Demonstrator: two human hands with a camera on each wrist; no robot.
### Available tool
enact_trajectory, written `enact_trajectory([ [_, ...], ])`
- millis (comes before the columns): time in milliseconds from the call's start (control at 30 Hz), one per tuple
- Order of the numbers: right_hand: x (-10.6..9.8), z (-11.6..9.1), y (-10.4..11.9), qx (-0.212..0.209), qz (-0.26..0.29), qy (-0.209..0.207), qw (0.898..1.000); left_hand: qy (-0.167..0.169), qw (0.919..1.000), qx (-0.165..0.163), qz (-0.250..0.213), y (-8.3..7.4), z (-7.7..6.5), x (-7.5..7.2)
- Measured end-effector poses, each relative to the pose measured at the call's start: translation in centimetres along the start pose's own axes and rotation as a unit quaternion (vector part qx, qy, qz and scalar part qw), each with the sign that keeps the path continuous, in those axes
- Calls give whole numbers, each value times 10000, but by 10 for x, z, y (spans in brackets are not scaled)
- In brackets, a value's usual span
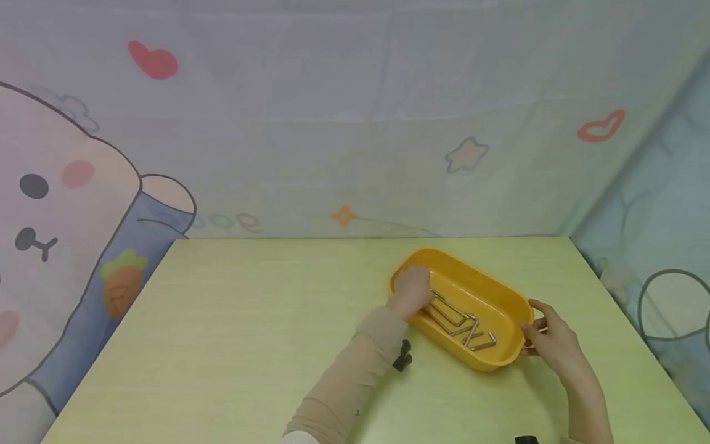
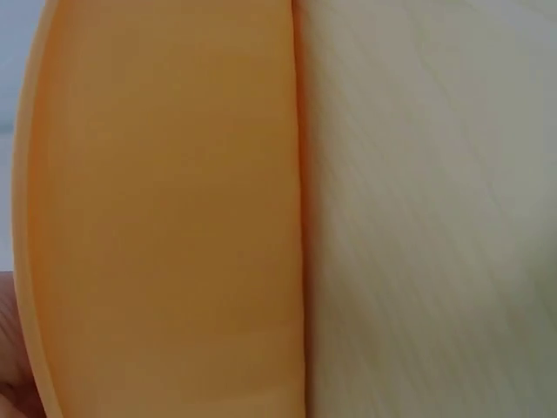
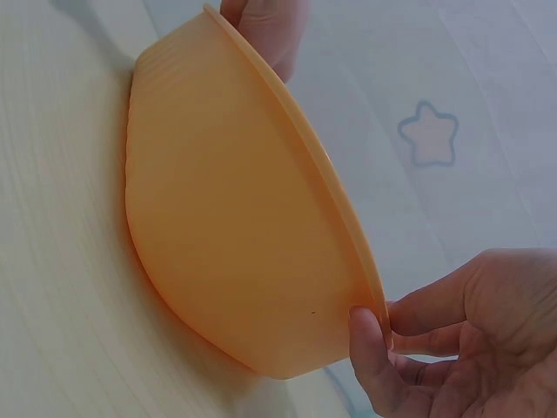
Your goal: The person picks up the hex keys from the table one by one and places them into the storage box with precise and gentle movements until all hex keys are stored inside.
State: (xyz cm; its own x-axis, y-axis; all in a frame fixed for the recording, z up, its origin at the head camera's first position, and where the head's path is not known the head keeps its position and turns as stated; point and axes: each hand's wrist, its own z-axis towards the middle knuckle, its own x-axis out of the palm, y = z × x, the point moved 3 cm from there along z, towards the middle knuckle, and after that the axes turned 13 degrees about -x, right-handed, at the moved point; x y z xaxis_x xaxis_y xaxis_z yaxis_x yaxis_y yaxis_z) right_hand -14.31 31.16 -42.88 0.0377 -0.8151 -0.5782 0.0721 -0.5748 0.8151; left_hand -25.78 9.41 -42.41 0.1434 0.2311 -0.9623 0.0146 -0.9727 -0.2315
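A yellow oblong tray (image 1: 471,280) stands on the table with several silver L-shaped hex keys (image 1: 477,330) lying loose on its bottom. My left hand (image 1: 412,288) reaches over the rim into the tray's far left end, beside the longer keys. Its fingertips are hidden, so whether it holds a key cannot be told. In the left wrist view the tray's outer wall (image 2: 174,209) fills much of the picture, with a bit of the hand behind the rim. At the right end, my right hand (image 3: 470,340) pinches the rim between thumb and fingers.
The tray stands on a pale wooden table (image 1: 222,333), towards its right side. A printed cloth (image 1: 310,123) with hearts, a star and a cartoon animal hangs behind the table and along its sides. Dark wrist pieces (image 1: 403,356) show by the left sleeve.
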Motion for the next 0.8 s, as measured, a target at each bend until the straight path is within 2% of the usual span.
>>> enact_trajectory([
  [100,1,0,0,9,-9,13,10000,69,9999,-25,-81,1,0,3],
  [333,0,0,-2,-27,-30,6,10000,-39,9996,149,-228,3,2,8],
  [600,0,0,-3,-24,-21,9,10000,-19,10000,63,-34,4,-1,6],
  [800,0,0,-3,38,-54,34,10000,-202,9996,116,142,5,-4,5],
])
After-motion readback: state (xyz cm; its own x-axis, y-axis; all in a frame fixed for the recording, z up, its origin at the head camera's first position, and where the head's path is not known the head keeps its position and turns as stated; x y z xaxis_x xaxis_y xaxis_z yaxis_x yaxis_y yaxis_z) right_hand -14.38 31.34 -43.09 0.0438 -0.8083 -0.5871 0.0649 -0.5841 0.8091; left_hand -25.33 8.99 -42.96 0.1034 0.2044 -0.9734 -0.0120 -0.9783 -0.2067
